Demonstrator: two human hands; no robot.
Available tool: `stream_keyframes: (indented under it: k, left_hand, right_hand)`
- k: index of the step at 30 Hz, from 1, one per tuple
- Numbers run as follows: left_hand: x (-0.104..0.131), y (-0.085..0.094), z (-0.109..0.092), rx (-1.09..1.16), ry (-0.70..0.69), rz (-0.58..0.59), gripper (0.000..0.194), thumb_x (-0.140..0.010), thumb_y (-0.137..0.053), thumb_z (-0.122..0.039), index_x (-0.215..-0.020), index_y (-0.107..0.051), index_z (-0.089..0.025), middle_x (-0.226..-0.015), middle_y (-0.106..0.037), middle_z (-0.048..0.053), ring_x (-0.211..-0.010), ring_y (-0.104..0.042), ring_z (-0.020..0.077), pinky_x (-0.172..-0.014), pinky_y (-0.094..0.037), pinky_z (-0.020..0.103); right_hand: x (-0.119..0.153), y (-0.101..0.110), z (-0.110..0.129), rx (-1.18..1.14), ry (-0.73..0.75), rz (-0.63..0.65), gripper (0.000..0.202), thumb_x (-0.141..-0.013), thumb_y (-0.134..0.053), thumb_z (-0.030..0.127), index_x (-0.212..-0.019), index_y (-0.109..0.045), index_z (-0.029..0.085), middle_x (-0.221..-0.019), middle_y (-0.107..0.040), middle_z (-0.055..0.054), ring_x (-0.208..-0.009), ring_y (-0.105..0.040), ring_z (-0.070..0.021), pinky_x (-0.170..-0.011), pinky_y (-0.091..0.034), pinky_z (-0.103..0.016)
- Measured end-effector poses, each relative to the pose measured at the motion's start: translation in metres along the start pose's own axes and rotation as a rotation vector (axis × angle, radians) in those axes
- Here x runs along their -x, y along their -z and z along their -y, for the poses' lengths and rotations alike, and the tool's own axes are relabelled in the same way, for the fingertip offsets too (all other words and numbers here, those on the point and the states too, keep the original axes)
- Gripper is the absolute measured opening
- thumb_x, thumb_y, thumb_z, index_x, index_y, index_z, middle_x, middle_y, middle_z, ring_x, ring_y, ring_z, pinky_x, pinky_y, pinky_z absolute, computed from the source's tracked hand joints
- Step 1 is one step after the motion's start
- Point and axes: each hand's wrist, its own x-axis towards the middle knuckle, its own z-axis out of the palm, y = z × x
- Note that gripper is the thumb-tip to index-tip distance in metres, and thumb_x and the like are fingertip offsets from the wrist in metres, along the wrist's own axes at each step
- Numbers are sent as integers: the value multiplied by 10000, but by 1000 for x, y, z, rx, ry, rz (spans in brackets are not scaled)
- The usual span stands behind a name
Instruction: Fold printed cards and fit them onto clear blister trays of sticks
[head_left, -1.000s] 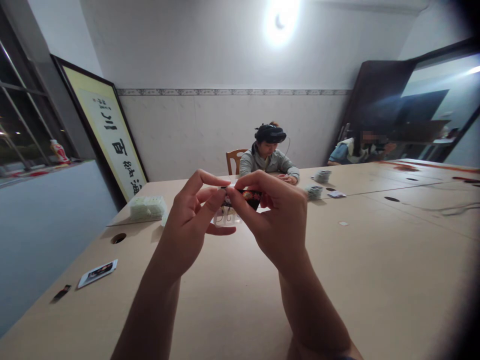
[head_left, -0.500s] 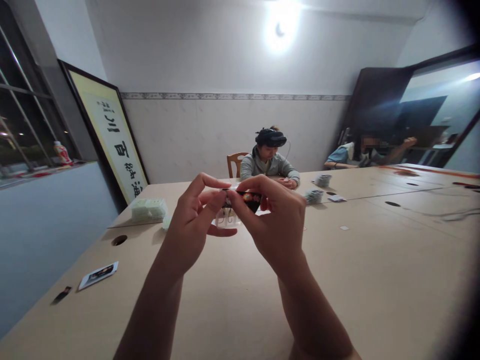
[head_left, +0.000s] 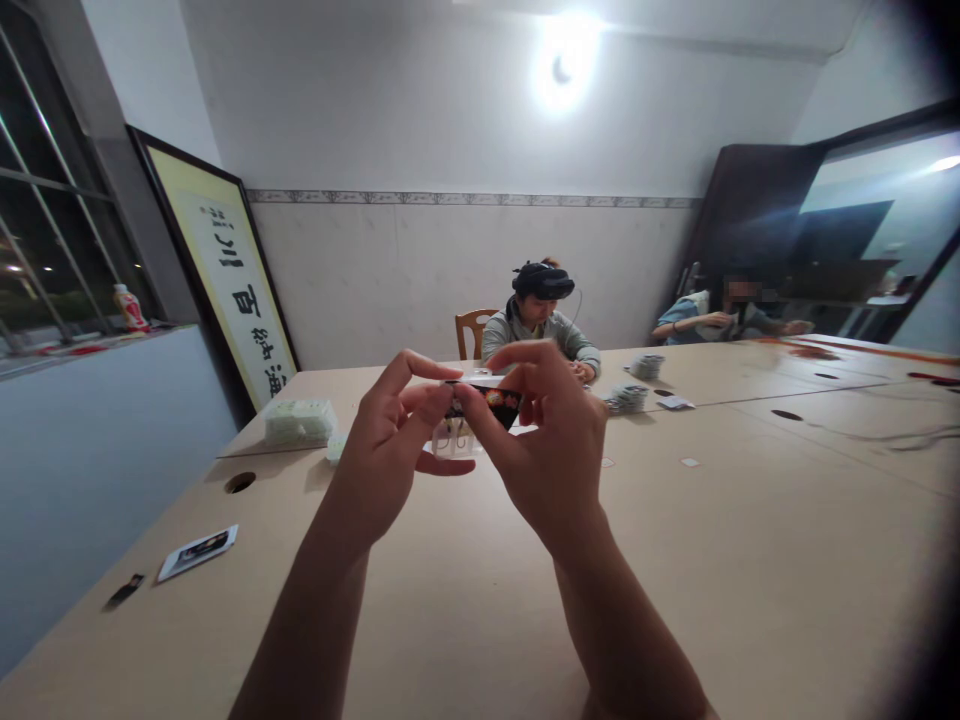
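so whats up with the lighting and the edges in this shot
Head view: the ceiling lamp blows out into white glare; the right edge darkens into a black vignette; wall lines bow from wide-angle distortion; the small dark packet between the hands is too soft to read.

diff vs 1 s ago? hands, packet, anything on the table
Little changed. Both hands, left hand and right hand, keep pinching the small dark packet above the table. The right index finger lifted slightly. The card near the left edge stayed put.
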Motion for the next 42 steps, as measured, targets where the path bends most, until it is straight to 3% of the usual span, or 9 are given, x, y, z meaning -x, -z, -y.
stream_keyframes:
  k: [3,10,21,26,34,42]
  left_hand:
    - [0,1,0,8,5,4,261,-873,-726,-439,-962,-598,-229,-967,-747,46,-854,-734,216,-557,-643,289]
    - [0,3,-1,15,-8,-19,256,-873,-729,-430,-970,-612,-225,-966,-739,38,-787,-720,178,-557,-631,262]
    - [2,5,-3,45,-18,-37,264,-866,-739,-417,-984,-602,-225,-888,-740,34,-762,-735,205,-540,-650,316]
    - [1,8,-5,59,-34,-42,263,-873,-735,-405,-998,-590,-224,-898,-741,24,-753,-738,203,-556,-664,345]
    - [5,9,-10,56,-49,-65,258,-874,-732,-406,-991,-588,-226,-896,-747,16,-735,-743,208,-550,-668,365]
    - [7,6,-11,37,-41,-70,290,-848,-753,-425,-975,-590,-222,-895,-748,24,-724,-739,205,-550,-664,346]
  right_hand:
    - [-1,1,0,-32,-42,5,269,-795,-735,303,-949,-522,241,-609,-562,93,-480,-452,-97,-484,-362,-256]
    - [1,4,2,-95,-68,26,285,-785,-739,269,-936,-497,249,-666,-557,93,-503,-433,-83,-490,-370,-243]
    - [0,5,5,-185,-156,23,189,-789,-717,250,-842,-536,235,-663,-568,81,-504,-407,-72,-483,-361,-223]
    - [-2,3,5,-332,-216,10,161,-795,-698,243,-792,-538,224,-645,-553,67,-512,-422,-79,-451,-355,-213]
    - [-5,4,0,-462,-316,70,200,-803,-725,290,-680,-607,185,-543,-468,68,-475,-337,-63,-414,-261,-202]
    - [-7,2,0,-576,-372,51,200,-759,-746,284,-641,-617,187,-523,-534,51,-452,-452,-75,-400,-347,-203]
